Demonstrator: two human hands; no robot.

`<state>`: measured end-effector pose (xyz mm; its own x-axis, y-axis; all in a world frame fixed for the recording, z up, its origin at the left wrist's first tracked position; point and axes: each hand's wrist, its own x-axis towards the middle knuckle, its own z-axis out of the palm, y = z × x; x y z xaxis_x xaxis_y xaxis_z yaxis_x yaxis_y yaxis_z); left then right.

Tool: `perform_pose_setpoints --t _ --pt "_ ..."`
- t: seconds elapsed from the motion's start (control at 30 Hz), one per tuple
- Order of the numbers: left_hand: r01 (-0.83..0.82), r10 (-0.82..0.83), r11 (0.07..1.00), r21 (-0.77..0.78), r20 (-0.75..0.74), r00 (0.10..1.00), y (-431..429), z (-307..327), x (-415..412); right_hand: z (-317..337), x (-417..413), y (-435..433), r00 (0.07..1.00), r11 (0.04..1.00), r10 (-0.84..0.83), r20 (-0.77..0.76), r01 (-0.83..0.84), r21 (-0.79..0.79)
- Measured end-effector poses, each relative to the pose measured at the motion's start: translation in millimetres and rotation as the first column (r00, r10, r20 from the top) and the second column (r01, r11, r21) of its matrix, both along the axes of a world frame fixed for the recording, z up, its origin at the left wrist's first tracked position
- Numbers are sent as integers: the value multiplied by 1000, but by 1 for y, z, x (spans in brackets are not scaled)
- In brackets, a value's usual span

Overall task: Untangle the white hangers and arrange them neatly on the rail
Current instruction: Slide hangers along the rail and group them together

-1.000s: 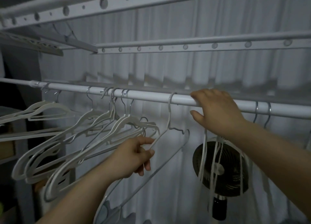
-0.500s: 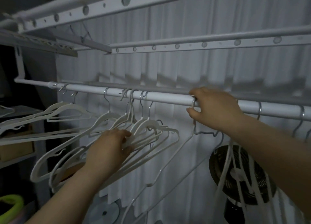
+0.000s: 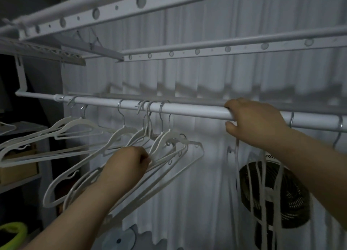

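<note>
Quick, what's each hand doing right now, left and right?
Left hand: closed on the bunched white hangers.
Right hand: curled over the rail, gripping it; whether it also pinches a hanger hook cannot be told.

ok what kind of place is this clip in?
Probably a home laundry or drying corner: a white rail hung with white hangers, drying-rack bars overhead, a curtain behind, and a fan low at the right.

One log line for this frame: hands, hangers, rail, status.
left hand: gripping bunched white hangers | right hand: on rail | hooks crowded mid-rail | status: untangling not finished
</note>
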<state>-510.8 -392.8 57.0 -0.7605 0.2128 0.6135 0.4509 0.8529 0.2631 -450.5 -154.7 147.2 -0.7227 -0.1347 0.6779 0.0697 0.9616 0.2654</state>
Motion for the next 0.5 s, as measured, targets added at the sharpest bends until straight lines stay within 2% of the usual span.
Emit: perform_pose_setpoints --t 0.3,0.5 --pt "69 -69 997 -29 -7 998 50 17 3 2 15 11 1000 999 -12 26 11 37" --pt "61 -52 995 -75 120 991 60 -8 4 2 20 15 997 998 -23 77 19 55"
